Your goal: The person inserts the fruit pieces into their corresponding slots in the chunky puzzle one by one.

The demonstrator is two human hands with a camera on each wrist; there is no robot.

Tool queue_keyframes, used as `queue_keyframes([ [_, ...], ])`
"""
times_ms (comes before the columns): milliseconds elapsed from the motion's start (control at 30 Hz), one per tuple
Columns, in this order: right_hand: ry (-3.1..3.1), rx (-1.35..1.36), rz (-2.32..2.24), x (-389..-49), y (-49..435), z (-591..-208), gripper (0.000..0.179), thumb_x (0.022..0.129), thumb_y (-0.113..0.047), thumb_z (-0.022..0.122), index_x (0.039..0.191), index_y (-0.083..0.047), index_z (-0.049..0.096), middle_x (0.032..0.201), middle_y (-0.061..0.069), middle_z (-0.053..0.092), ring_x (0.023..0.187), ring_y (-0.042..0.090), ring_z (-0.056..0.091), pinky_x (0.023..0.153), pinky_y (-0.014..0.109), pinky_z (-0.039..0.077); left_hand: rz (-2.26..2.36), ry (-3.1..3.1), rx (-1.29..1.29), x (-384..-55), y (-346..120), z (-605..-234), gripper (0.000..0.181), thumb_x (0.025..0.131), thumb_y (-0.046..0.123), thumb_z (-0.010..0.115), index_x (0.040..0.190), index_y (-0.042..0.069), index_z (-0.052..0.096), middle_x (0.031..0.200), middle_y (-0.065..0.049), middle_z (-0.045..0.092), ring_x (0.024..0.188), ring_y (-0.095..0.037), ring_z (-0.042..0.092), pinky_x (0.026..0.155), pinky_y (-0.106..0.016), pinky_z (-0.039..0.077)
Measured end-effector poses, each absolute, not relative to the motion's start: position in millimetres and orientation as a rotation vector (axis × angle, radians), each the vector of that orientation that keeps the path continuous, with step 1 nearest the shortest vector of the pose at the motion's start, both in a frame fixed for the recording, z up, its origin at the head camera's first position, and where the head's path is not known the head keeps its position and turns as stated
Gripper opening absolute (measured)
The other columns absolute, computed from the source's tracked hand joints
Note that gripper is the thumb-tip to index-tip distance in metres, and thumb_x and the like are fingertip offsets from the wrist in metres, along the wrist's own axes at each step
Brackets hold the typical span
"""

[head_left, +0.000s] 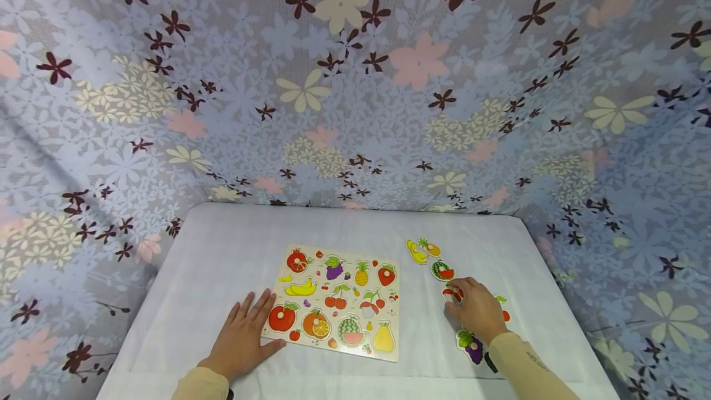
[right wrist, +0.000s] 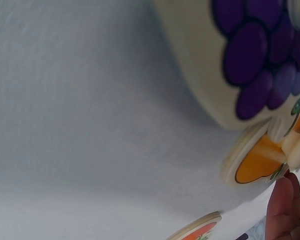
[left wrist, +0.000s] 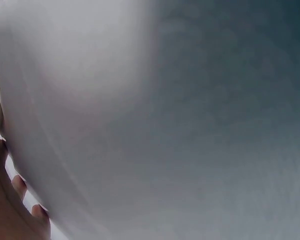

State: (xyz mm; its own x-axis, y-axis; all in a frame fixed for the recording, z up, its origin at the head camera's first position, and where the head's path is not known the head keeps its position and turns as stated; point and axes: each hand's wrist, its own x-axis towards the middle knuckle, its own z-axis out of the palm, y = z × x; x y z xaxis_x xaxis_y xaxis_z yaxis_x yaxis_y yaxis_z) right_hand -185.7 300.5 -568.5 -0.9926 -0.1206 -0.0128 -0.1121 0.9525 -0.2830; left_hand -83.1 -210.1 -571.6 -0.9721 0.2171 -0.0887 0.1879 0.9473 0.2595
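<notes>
My left hand [head_left: 244, 332] lies flat with spread fingers on the white table, its fingertips and thumb at the left edge of a wooden fruit puzzle board [head_left: 308, 268]. Over to the right, my right hand [head_left: 479, 310] curls its thumb and index finger round a red fruit puzzle piece [head_left: 457, 294], which is partly hidden. Near that hand lie a watermelon piece [head_left: 442, 270] and a grape piece [head_left: 472, 349]. The right wrist view shows the grape piece [right wrist: 247, 50] close up, an orange-coloured piece [right wrist: 257, 162] and several fingers [right wrist: 280, 207].
A banana piece [head_left: 415, 252] and a pineapple piece [head_left: 430, 247] lie farther back on the table [head_left: 239, 239]. Another red piece with a green leaf [head_left: 504, 313] shows behind my right hand. Floral cloth [head_left: 355, 110] hangs round the table.
</notes>
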Motion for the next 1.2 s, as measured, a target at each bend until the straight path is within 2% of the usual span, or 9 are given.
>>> queue_keyframes([
  [333,3.095,-0.243,-0.425,-183.6,300.2,-570.9,0.045,0.074,-0.033,0.085,0.112,-0.014,0.074,0.114,0.007,0.066,0.088,0.024,0.064,0.074,0.048,0.057,0.363,2.990,0.321,-82.9,-211.9,-574.0,0.100,0.084,0.072,0.059,0.156,0.009,0.033,0.162,-0.008,0.028,0.146,-0.039,0.023,0.116,-0.060,0.017],
  [533,3.098,-0.237,-0.446,-184.1,300.5,-570.9,0.041,0.073,-0.030,0.086,0.109,-0.012,0.076,0.112,0.006,0.065,0.093,0.026,0.064,0.081,0.049,0.056,0.393,2.961,0.301,-82.2,-209.6,-567.4,0.099,0.084,0.069,0.063,0.156,0.008,0.034,0.161,-0.009,0.029,0.146,-0.040,0.022,0.116,-0.061,0.015],
  [733,3.093,-0.219,-0.477,-184.3,299.6,-568.3,0.043,0.073,-0.028,0.086,0.110,-0.009,0.075,0.113,0.008,0.065,0.096,0.029,0.063,0.086,0.052,0.054,0.376,2.955,0.302,-82.6,-209.4,-566.2,0.098,0.085,0.070,0.061,0.157,0.009,0.032,0.162,-0.008,0.028,0.147,-0.040,0.022,0.117,-0.060,0.015],
  [1033,3.102,-0.244,-0.511,-182.4,292.8,-557.4,0.045,0.073,-0.029,0.088,0.113,-0.013,0.074,0.115,0.006,0.064,0.101,0.029,0.062,0.089,0.052,0.053,0.411,3.011,0.326,-82.9,-209.6,-571.3,0.098,0.083,0.069,0.064,0.154,0.008,0.037,0.160,-0.009,0.032,0.145,-0.040,0.025,0.115,-0.061,0.018],
  [1200,3.093,-0.309,-0.555,-182.9,279.4,-549.1,0.043,0.073,-0.028,0.087,0.111,-0.013,0.073,0.117,0.007,0.063,0.104,0.030,0.061,0.091,0.053,0.053,0.396,2.986,0.314,-82.9,-208.7,-568.2,0.098,0.083,0.069,0.063,0.155,0.009,0.035,0.161,-0.008,0.030,0.146,-0.040,0.023,0.116,-0.061,0.017],
])
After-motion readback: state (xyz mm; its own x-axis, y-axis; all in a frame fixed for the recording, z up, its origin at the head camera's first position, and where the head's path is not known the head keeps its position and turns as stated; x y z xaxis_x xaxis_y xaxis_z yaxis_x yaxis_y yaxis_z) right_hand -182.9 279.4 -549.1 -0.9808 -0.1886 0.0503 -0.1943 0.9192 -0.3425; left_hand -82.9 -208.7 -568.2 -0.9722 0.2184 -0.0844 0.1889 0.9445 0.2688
